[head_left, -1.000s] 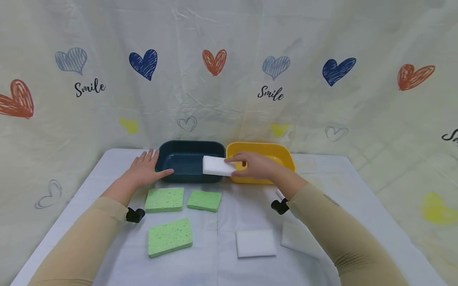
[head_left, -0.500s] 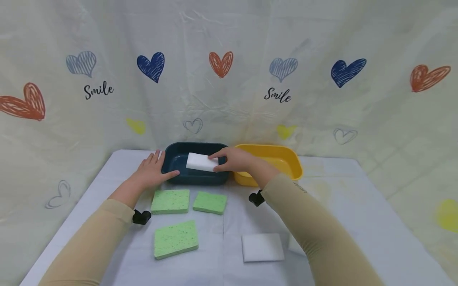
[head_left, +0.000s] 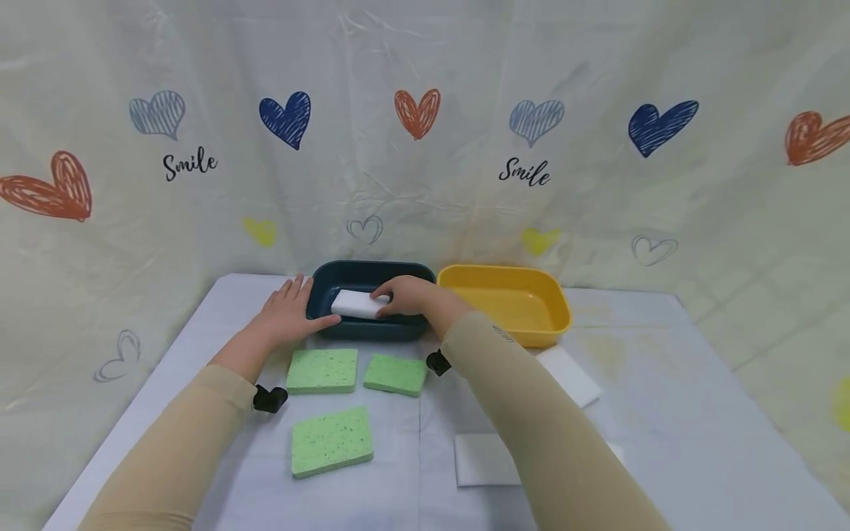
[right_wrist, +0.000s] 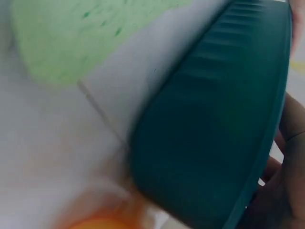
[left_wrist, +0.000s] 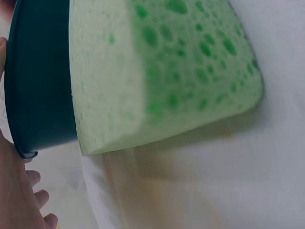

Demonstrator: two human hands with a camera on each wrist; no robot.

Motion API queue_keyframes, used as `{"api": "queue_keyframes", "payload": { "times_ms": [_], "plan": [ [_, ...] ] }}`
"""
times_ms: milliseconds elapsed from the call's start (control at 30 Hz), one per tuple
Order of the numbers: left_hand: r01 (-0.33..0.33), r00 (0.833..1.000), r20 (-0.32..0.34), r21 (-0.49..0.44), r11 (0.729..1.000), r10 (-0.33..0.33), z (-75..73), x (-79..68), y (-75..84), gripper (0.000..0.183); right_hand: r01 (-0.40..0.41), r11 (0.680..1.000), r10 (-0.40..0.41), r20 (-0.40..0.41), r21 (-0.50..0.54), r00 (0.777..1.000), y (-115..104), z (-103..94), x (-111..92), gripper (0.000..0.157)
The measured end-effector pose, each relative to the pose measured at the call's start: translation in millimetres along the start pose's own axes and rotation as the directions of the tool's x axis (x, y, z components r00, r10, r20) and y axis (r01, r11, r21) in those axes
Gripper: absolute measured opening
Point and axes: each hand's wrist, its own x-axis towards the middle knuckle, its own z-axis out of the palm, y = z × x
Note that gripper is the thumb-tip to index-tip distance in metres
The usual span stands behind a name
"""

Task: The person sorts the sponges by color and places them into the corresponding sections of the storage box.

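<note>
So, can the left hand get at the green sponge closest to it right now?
Probably yes: the left hand is at the dark teal tray, and that green sponge lies uncovered on the tray's near side, with nothing visible between.

Room above yellow tub; right sleeve alongside

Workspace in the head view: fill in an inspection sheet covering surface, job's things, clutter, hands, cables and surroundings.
Surface: white tabletop, faint yellowish marks toward the right.
Job's things: white block inside the teal tray; yellow tray beside it; three green sponges in front of the teal tray; other white pieces farther right, partly hidden by the right sleeve.
Clutter: nothing seen.
Hands: left hand at the teal tray's left end, fingers extended; right hand pinches the white block.
Cables: nothing seen.
Surroundings: pale backdrop printed with hearts and "Smile".
</note>
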Motion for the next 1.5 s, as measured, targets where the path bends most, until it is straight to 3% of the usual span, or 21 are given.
{"api": "queue_keyframes", "payload": {
  "times_ms": [767, 1100, 1267, 1500],
  "plan": [
    [-0.020, 0.999, 0.026, -0.012, 1.000, 0.020, -7.0, 4.0, 13.3, 0.122, -0.062, 0.995, 0.066, 0.051, -0.081, 0.996, -19.3, 2.0, 8.4, 0.051],
    [-0.042, 0.999, 0.016, -0.021, 0.999, 0.043, -6.5, 7.5, 10.2, 0.120, -0.043, 0.999, 0.043, -0.008, 0.003, 0.999, -13.0, -6.1, 6.3, 0.059],
    [-0.038, 0.999, 0.018, -0.020, 0.999, 0.039, -4.4, 8.0, 6.0, 0.123, -0.037, 0.993, 0.044, -0.067, 0.110, 0.997, -9.7, -8.6, 6.5, 0.059],
    [-0.029, 0.999, 0.028, -0.036, 0.999, 0.030, -2.7, 4.0, 1.0, 0.121, -0.011, 0.981, 0.031, -0.102, 0.192, 0.994, -10.1, -16.2, -8.0, 0.063]
  ]
}}
